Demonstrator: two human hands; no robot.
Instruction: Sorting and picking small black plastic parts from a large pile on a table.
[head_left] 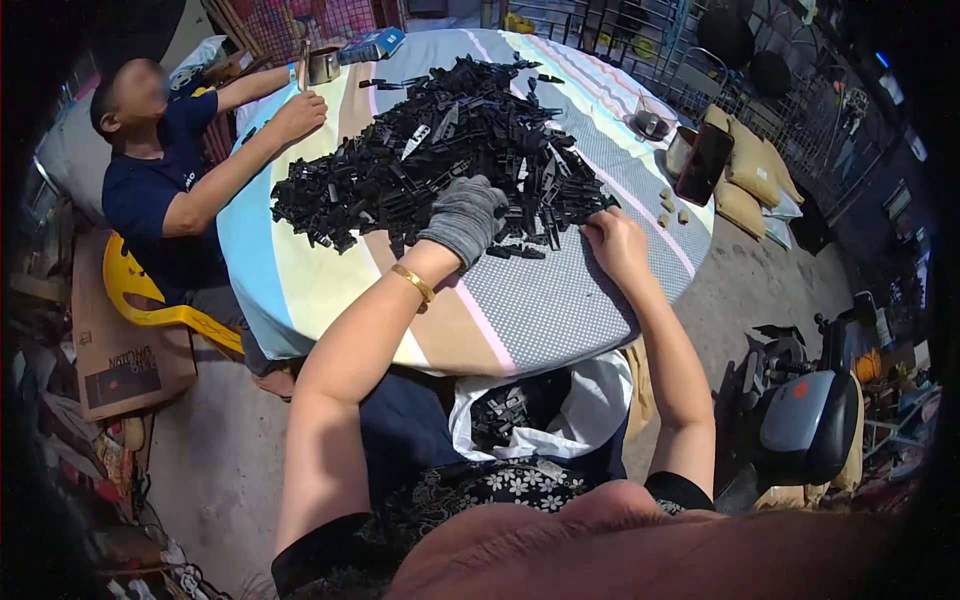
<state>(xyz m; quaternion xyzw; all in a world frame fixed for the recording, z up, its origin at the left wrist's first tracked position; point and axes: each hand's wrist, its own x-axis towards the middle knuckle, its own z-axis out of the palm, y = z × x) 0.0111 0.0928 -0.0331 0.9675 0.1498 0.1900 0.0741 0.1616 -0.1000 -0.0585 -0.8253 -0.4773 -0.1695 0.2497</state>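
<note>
I'm looking down at a round table w/ a striped and checked cloth, and a big pile of small black plastic parts is sitting mid-table, spreading toward 12 o'clock. My left hand, wearing a grey glove, is resting palm-down on the near edge of the pile at approx 6 o'clock of it, fingers curled into the pieces; can't tell if it's actually gripping any. A gold bracelet is sitting on that wrist. My right hand, bare, is lying on the cloth at the pile's 4 o'clock edge, fingertips touching the outermost pieces, fingers bent, nothing clearly clamped. The hands are apart, w/ loose black bits between them. A white bag w/ more black parts inside is hanging open below the table edge, at 6 o'clock, by my lap. At 10 o'clock another person in a dark blue shirt is sitting on a yellow chair, their hand resting on the table near the pile's far-left side. A dark phone is lying at 2 o'clock.
</note>
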